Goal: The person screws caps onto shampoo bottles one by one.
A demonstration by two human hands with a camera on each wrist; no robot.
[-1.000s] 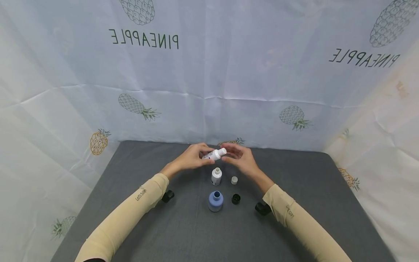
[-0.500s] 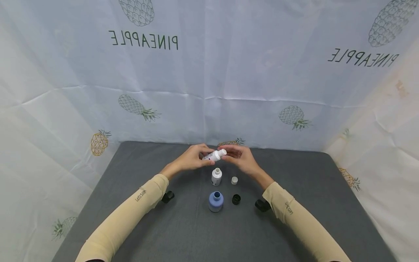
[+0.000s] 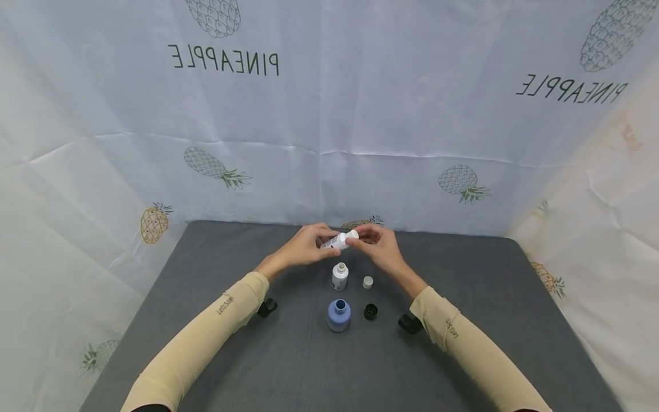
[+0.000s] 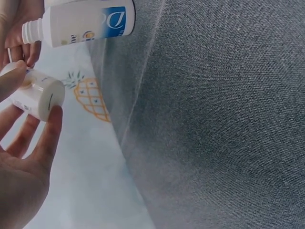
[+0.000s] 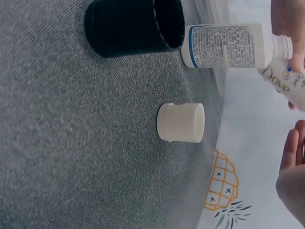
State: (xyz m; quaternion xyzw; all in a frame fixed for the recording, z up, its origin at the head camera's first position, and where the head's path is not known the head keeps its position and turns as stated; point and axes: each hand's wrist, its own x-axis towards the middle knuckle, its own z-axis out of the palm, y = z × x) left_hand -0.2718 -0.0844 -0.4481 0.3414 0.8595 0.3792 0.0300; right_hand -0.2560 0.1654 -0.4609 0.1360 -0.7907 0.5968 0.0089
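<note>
My left hand (image 3: 306, 246) holds a small white Dove bottle (image 3: 334, 242) tilted, its capped end raised toward the right. Thumb and fingers wrap its body, and its base (image 4: 53, 100) faces the left wrist camera. At the upper end, the thumb and fingertips of my right hand (image 3: 381, 247) pinch the bottle's white cap (image 3: 353, 234). Below the hands stands a second white bottle (image 3: 340, 278) with a bare threaded neck (image 5: 282, 46). A loose white cap (image 5: 181, 122) sits on the table beside it.
Nearer the body stands an uncapped blue bottle (image 3: 338, 317), with a black cap (image 3: 370, 312) lying mouth up to its right. Black wrist devices show under the left sleeve (image 3: 221, 320) and right sleeve (image 3: 463, 337). A pineapple-print curtain (image 3: 319, 114) hangs behind the grey table (image 3: 288, 366).
The right fingers have closed in from beside the bottle's top onto its cap. The held bottle has shifted slightly right and up; the things on the table stay where they were.
</note>
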